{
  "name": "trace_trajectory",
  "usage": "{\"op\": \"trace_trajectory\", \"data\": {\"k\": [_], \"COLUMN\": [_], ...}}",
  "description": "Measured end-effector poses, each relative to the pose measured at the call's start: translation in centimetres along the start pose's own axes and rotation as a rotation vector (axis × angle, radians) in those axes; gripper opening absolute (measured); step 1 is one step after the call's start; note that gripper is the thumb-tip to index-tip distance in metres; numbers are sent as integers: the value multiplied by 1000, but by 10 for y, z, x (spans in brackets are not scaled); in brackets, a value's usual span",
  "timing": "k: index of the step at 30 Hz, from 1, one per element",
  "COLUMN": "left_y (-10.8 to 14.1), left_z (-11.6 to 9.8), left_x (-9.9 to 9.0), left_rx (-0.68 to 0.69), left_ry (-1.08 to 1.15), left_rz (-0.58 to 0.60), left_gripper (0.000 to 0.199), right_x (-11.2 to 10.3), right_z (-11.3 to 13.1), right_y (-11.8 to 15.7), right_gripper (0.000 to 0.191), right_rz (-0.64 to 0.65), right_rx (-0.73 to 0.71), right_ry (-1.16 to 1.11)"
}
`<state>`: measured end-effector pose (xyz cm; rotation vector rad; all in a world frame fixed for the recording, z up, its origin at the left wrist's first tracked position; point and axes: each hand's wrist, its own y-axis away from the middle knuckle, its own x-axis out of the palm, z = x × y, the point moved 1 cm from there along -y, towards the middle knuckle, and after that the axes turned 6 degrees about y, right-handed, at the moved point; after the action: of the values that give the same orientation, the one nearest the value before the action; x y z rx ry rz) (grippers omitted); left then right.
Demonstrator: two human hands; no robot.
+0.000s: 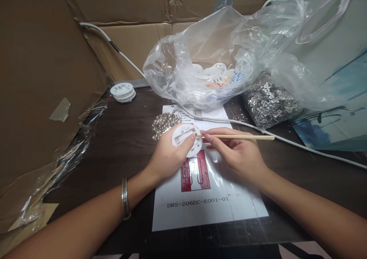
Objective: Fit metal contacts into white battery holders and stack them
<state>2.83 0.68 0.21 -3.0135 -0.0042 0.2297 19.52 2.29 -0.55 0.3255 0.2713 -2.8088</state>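
My left hand (169,152) grips a round white plastic disc (186,133) with slots and small metal pieces in it, the thumb pressing on its face. Between the fingers of my right hand (237,148) lies a thin wooden stick (243,137), its tip touching the disc beside my left thumb. A heap of small shiny metal clips (166,122) sits just behind my left hand. Both hands are over a printed sheet (189,217) with a red and white drawing. My left fingers are partly hidden under the disc.
Several stacked white discs (123,92) stand at the back left. An open clear plastic bag (177,87) holds more discs at the back. To its right lies a bag of metal parts (271,100). A white cable (218,119) crosses behind my hands. Cardboard walls (137,45) border the table.
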Motion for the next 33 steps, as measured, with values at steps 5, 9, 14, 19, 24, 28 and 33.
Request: {"op": "trace_trajectory", "data": {"k": [5,9,14,19,24,28,33], "left_y": [1,1,1,1,2,2,0], "left_z": [1,1,1,1,0,0,1], "left_x": [1,1,0,1,0,0,0], "left_rx": [-11,-9,-12,-13,0,5,-19], "left_ry": [-12,-52,-52,-52,-55,-51,-62], "left_rz": [-10,-17,-21,-13,22,35,39], "left_gripper": [14,11,11,11,12,11,11], "right_x": [1,1,1,1,3,6,6], "right_z": [-2,-4,-2,-1,-1,-1,1], "right_y": [0,0,-1,-1,1,0,-2], "right_gripper": [16,16,15,15,17,17,16], "right_rz": [-14,-26,-27,-29,-49,-54,-56], "right_rx": [34,6,-62,-25,-6,-50,-89], "right_ry": [40,83,89,117,125,165,200]}}
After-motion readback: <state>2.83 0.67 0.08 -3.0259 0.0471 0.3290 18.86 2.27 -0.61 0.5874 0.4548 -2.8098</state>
